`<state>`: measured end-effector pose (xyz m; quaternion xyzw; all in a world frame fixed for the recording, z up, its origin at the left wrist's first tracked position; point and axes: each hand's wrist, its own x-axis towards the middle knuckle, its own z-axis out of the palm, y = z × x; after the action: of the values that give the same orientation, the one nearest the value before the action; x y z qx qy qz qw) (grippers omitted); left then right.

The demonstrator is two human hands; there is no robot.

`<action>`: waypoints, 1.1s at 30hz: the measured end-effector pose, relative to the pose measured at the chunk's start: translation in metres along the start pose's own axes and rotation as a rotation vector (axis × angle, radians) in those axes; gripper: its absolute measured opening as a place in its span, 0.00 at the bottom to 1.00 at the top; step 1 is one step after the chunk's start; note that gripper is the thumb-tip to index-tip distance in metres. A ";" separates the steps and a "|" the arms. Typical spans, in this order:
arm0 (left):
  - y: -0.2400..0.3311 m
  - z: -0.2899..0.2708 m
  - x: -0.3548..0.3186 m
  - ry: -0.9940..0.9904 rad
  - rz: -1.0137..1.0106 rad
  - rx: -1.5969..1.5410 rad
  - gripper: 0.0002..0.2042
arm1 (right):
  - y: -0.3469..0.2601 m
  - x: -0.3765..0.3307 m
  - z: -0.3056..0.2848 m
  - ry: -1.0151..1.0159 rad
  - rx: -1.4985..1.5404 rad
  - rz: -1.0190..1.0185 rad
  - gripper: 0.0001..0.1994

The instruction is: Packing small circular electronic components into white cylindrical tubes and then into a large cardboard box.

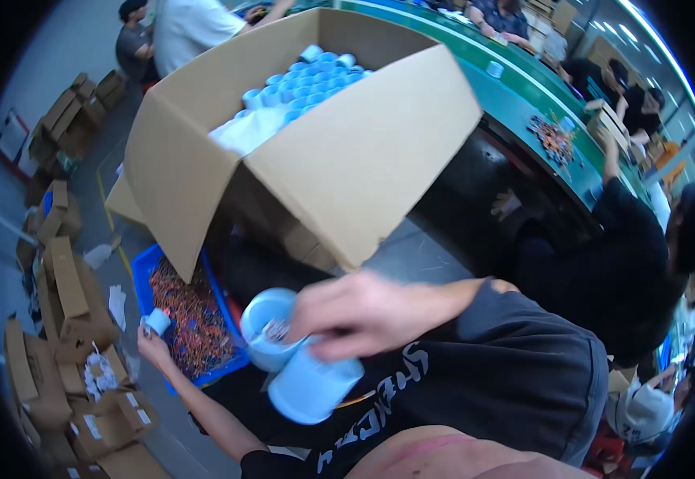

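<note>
Fingers of the right hand curl over a pale blue plastic cylinder, an open-ended cup-like tube, grasping it at its upper side; the hand is motion-blurred, so exactly how the fingertips sit on it cannot be told. The tube's round open mouth faces up and to the left of the grip, and a small striped bit shows at its rim just under the fingertips. Out to the left of that grip, and a little lower than the tube's mouth, the left hand is closed around a smaller pale blue plastic piece, which sticks up from the fist. Directly beyond the left hand lies a blue plastic tray heaped with thin multicoloured wires or sticks. Above both hands, well apart from the grasped tube, stands a large open brown cardboard box packed with more pale blue tubes standing on end beside a white sheet. Folded brown cartons are stacked on the floor far left of the left hand. To the right of the grip, another person in dark clothing sits at a long green workbench.
</note>
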<state>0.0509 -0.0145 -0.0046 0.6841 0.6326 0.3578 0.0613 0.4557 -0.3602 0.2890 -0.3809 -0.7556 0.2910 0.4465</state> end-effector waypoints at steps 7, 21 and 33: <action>0.046 -0.016 -0.031 -0.003 -0.088 0.073 0.15 | 0.051 -0.148 -0.314 0.971 -1.152 0.409 0.10; 0.052 -0.073 -0.096 -0.036 -0.068 0.093 0.13 | 0.335 -0.255 -0.606 0.871 -1.192 1.103 0.13; 0.096 -0.048 -0.079 -0.118 -0.124 0.147 0.14 | 0.340 -0.260 -0.556 1.146 -1.223 0.721 0.37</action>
<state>0.1068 -0.1228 0.0497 0.6663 0.6933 0.2654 0.0701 1.1428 -0.3381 0.1464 -0.8505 -0.2758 -0.2722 0.3558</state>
